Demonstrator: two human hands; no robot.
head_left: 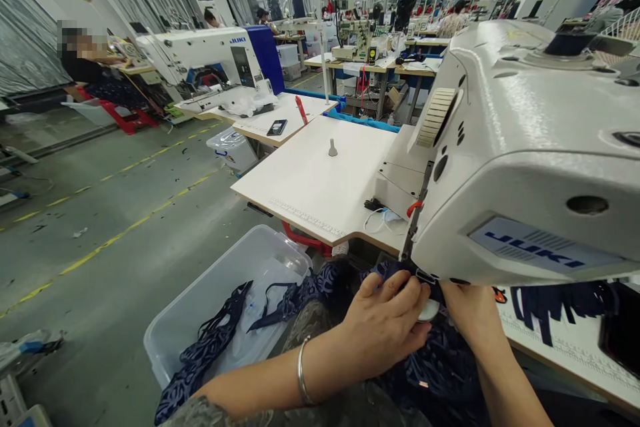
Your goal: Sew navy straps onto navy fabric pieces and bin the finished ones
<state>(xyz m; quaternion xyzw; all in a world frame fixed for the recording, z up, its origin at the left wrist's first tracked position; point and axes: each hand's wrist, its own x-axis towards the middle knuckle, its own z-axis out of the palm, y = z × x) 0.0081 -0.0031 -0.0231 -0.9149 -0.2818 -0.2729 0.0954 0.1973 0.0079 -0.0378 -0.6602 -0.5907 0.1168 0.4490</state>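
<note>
A white sewing machine marked JUKI fills the right side. At its needle end, my left hand has its fingers curled on a dark navy patterned garment, and a silver bangle circles that wrist. A pale rounded piece shows by its fingertips. My right hand reaches in under the machine head from the other side, at the same cloth; its fingers are hidden. Folds of the garment hang over my lap, and more navy patterned cloth trails to the left.
A clear plastic bin stands at my left with navy cloth over it. Navy strips lie on the table at right. The white tabletop bears a small grey peg. Beyond are another machine and a seated person.
</note>
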